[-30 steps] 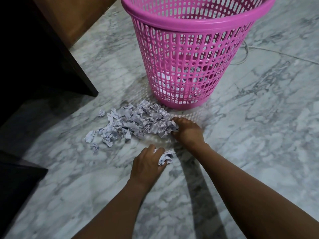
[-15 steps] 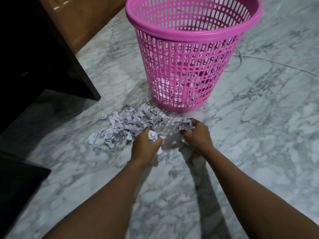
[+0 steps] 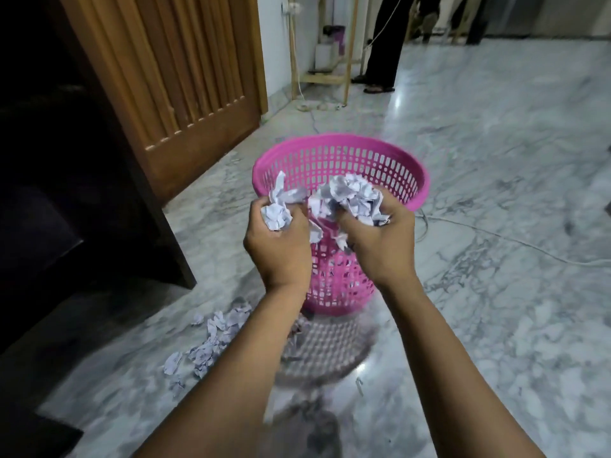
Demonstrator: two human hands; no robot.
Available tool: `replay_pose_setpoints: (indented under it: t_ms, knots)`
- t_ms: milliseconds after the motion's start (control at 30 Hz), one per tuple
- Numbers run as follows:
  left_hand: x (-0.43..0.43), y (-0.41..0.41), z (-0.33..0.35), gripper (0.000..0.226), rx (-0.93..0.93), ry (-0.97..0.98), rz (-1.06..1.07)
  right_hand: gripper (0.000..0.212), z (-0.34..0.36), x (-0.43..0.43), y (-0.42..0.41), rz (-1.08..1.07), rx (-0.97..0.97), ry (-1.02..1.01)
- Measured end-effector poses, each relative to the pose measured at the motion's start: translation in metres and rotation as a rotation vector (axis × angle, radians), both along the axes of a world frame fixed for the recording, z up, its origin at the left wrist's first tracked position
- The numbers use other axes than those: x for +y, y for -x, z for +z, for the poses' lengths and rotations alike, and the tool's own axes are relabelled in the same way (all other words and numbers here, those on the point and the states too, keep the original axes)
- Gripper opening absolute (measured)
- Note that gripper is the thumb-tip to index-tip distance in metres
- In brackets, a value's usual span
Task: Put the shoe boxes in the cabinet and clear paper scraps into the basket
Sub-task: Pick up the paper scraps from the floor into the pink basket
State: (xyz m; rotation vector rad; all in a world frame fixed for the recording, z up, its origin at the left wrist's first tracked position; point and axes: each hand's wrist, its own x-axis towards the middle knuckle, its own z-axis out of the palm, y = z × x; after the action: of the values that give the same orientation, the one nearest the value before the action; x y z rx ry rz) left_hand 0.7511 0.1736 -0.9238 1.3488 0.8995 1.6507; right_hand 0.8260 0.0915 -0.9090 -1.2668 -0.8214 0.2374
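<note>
The left hand (image 3: 281,249) and right hand (image 3: 383,249) are each squeezing paper scraps (image 3: 350,196) tight, mid-frame — better to be letting go right over the basket (image 3: 340,140).

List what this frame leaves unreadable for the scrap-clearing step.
All head view.
- Basket contents: hidden by the paper wads in the left hand and right hand.
- Floor scraps: partly covered by the left forearm.
- Dark furniture at left: too dark; no shoe boxes discernible.
- Standing person: cut by top edge.
</note>
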Motion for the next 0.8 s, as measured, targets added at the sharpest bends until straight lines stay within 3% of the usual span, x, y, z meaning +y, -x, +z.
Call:
replay_pose_setpoints:
  t_ms: [100,200,367,433,500,600,700,800]
  knots:
    - [0.019,-0.022,0.05,0.01,-0.004,-0.142,-0.014,0.014,0.042,0.022,-0.029,-0.082,0.009,-0.008]
    - [0.043,-0.048,0.071,0.008,0.234,-0.153,-0.166,0.01,0.056,0.045,-0.066,-0.139,-0.077,0.2]
    - [0.07,-0.077,0.052,0.019,0.444,0.022,-0.324,0.011,0.048,0.061,-0.112,-0.207,-0.371,0.625]
    - [0.075,-0.083,0.037,0.01,0.578,0.087,-0.395,0.002,0.037,0.06,-0.122,-0.248,-0.38,0.722]
    - [0.081,-0.09,0.032,0.007,0.653,0.103,-0.466,0.013,0.023,0.063,-0.129,-0.257,-0.342,0.753]
    - [0.091,-0.103,0.028,0.017,0.839,-0.015,-0.479,0.022,0.013,0.074,-0.136,-0.243,-0.322,0.768]
    - [0.094,-0.107,0.024,0.05,1.057,-0.073,-0.494,0.036,0.011,0.078,-0.139,-0.239,-0.319,0.786]
    - [0.091,-0.104,0.025,0.07,1.099,-0.074,-0.589,0.056,0.012,0.081,-0.142,-0.267,-0.335,0.782]
